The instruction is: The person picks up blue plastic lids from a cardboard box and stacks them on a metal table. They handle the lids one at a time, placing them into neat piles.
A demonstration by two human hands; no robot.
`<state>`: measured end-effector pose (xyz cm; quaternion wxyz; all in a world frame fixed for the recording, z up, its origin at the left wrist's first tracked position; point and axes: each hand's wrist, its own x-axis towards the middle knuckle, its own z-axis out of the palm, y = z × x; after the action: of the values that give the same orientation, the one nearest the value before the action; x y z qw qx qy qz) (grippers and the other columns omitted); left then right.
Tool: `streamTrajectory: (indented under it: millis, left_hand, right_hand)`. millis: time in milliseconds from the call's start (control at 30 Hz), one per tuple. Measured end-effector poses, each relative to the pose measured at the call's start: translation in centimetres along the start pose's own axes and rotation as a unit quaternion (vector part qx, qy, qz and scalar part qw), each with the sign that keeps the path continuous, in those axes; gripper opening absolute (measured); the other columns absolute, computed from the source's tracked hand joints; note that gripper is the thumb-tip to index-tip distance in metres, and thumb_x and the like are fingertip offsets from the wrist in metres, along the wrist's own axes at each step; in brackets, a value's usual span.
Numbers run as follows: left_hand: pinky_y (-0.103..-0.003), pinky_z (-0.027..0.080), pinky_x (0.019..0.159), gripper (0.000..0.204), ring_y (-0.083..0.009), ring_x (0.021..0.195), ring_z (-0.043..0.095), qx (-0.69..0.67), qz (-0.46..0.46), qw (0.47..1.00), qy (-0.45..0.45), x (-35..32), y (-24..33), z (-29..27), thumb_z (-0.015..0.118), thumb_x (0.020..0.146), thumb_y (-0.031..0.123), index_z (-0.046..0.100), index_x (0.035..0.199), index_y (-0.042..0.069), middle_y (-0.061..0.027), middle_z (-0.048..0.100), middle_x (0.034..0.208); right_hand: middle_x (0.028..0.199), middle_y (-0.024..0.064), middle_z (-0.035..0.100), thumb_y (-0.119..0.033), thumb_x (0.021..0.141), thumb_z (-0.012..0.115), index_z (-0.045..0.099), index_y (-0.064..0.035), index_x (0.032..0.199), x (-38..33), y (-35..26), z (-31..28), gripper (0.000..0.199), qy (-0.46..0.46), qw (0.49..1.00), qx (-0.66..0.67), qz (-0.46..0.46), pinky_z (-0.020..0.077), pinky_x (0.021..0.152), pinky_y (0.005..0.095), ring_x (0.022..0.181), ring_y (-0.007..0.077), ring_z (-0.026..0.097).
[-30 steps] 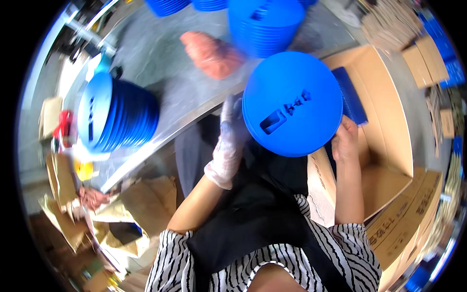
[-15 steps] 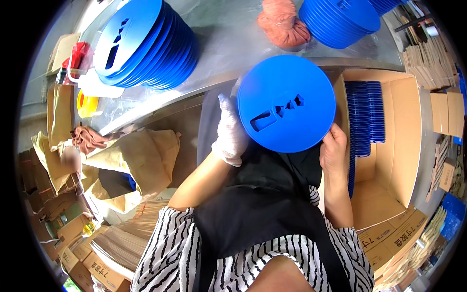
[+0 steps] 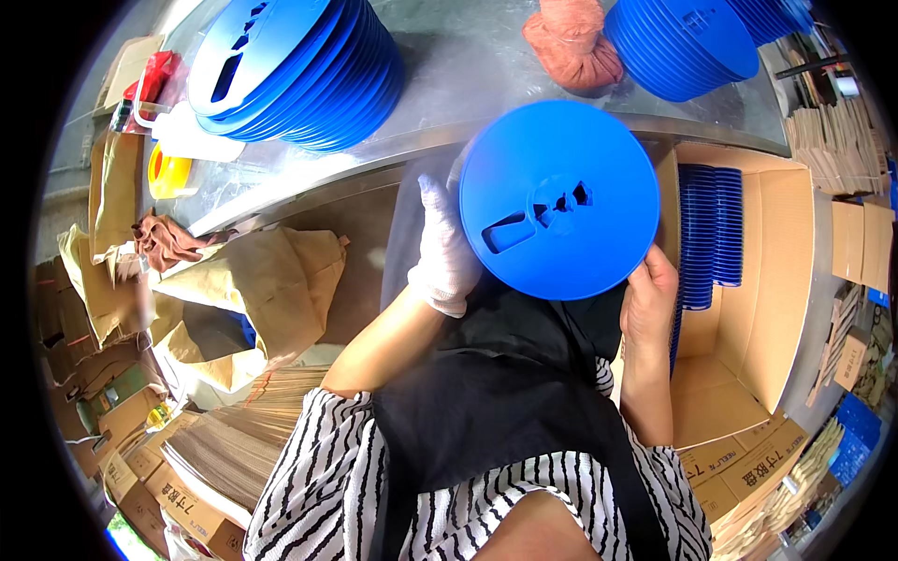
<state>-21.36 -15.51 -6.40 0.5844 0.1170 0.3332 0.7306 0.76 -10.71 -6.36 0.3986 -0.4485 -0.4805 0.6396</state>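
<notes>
Blue disc (image 3: 559,229) is up near the bench (image 3: 458,84); I see the right grip (image 3: 650,297) pinched closed on its rim, but can't tell whether the gloved left grip (image 3: 443,254), partly hidden, holds it.

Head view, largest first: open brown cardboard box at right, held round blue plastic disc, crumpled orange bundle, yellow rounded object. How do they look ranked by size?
1. Open brown cardboard box
2. Round blue plastic disc; nearness may enlarge it
3. Crumpled orange bundle
4. Yellow rounded object

Bright glare (image 3: 241,187) streaks the grey table (image 3: 458,70), with grey floor (image 3: 799,376) showing at right.
</notes>
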Motion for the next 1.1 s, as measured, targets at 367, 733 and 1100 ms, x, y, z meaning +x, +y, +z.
streamTrajectory:
  millis: [367,733,1100]
  left_hand:
    - [-0.046,0.039,0.106,0.077,-0.0290,0.125,0.047,0.023,-0.081,0.995,-0.049,-2.4,-0.3,-2.2,0.053,0.089,0.060,0.033,0.145,0.011,-0.0144,0.045,0.139]
    - [-0.046,0.037,0.107,0.074,-0.0294,0.128,0.043,0.023,-0.120,0.992,0.007,-2.9,-0.9,-3.1,0.058,0.089,0.054,0.036,0.143,0.008,-0.0140,0.044,0.140]
    - [-0.045,0.035,0.109,0.077,-0.0294,0.130,0.042,0.058,-0.086,0.995,-0.002,-2.5,-0.5,-2.3,0.062,0.087,0.053,0.035,0.144,0.009,-0.0146,0.043,0.141]
  right_hand:
    - [0.115,0.0052,0.060,-0.018,0.097,0.057,0.055,0.0028,0.124,-4.0,1.5,-0.9,0.034,-0.065,0.996,-0.037,0.049,0.0410,0.093,0.0271,0.105,0.0132,0.054]
    - [0.132,0.0217,0.049,-0.044,0.094,0.057,0.029,-0.0010,0.138,-3.0,-1.1,-2.8,0.068,-0.220,0.935,-0.254,0.113,0.0377,0.104,0.0378,0.124,0.0302,0.048]
    - [0.101,0.0147,0.064,-0.032,0.100,0.047,0.037,-0.0027,0.140,-0.3,-5.4,-4.3,0.051,-0.351,0.856,-0.308,0.220,0.0493,0.082,0.0344,0.090,0.0266,0.063]
